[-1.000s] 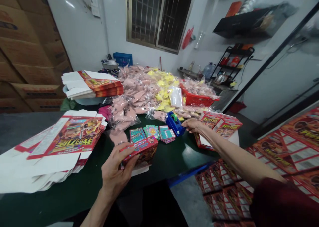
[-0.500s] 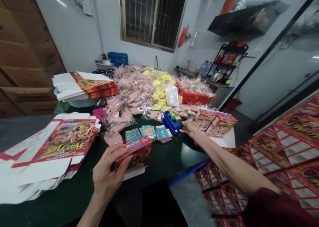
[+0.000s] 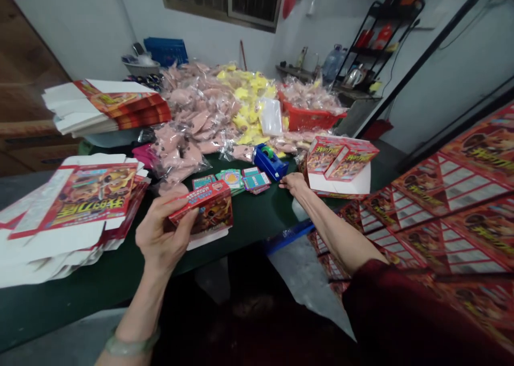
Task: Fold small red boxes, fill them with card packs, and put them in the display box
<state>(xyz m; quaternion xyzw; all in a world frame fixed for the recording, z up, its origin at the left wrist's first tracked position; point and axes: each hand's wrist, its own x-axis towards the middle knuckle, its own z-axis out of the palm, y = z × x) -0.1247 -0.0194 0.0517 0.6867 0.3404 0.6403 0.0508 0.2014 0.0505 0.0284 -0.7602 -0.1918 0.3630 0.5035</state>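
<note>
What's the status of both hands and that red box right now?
Left hand gripping small red box. Right hand open, empty, beside red-and-white carton. Blue tape dispenser just past right fingertips.

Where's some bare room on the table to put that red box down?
There's a bare patch of dark green tabletop between the red box in the left hand and the right hand. Another strip runs along the front edge, below the flat printed box blanks. It's crowded at the back, with pink plastic bags and small cards.
</note>
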